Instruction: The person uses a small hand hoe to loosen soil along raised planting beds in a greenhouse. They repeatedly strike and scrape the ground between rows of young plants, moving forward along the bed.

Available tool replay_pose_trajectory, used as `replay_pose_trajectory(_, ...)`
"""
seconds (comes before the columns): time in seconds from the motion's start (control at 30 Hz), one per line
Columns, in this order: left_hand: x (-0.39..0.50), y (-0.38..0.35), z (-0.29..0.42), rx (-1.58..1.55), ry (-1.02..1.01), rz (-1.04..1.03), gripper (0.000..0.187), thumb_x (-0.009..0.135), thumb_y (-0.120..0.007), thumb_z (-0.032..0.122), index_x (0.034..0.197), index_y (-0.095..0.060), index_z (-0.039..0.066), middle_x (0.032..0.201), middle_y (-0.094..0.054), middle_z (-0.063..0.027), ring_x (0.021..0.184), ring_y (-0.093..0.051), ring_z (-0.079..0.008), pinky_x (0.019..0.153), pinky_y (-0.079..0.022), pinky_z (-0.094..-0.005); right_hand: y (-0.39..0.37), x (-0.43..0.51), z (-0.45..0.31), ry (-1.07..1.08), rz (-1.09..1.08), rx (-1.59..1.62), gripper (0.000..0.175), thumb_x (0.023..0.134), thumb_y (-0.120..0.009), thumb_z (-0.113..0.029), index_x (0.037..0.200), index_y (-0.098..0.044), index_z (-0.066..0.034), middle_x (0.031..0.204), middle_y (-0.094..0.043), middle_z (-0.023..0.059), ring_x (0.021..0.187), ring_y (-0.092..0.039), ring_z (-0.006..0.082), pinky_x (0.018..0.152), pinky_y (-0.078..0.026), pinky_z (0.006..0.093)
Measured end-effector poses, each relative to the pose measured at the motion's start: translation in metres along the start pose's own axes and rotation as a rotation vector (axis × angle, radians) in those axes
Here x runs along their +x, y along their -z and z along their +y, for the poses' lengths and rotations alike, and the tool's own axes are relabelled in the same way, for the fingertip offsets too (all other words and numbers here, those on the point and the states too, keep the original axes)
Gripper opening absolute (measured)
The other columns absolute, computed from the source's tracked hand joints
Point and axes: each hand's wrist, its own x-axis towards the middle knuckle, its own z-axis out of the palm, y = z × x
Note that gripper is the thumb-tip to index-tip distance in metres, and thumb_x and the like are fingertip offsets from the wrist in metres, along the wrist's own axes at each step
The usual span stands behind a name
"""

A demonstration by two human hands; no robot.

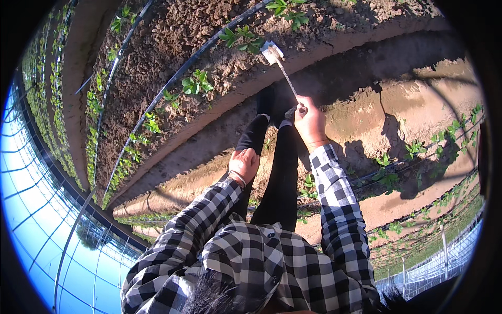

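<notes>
My right hand is closed around the handle end of a small hoe-like hand tool with a thin, ridged metal shaft. Its flat, soil-marked blade lies at the edge of the raised soil bed, just beside a leafy green plant. My left hand rests on my leg near the knee, fingers curled, with a ring and bracelets on it; whether it grips anything cannot be told. Another small plant grows on the bed, left of the tool.
A black drip irrigation line runs along the bed. A shaded furrow passes under my feet. Behind me are another planted bed and its drip line. A greenhouse frame stands at the lower left.
</notes>
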Motion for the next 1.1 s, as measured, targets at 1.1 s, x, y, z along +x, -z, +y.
replay_pose_trajectory(1.1, 0.012, 0.008, -0.001, 0.015, -0.029, -0.039, 0.028, 0.07, -0.068, 0.011, 0.063, -0.041, 0.011, 0.055, -0.045, -0.004, 0.053, -0.048, -0.0262, 0.057, -0.037, -0.0357, 0.025, 0.081, 0.037, -0.255, 0.511, 0.482, 0.013, 0.08, -0.058, 0.001, 0.093, -0.061, 0.0011, 0.084, -0.065, 0.0091, 0.074, -0.061, 0.0107, 0.068, -0.049, 0.0231)
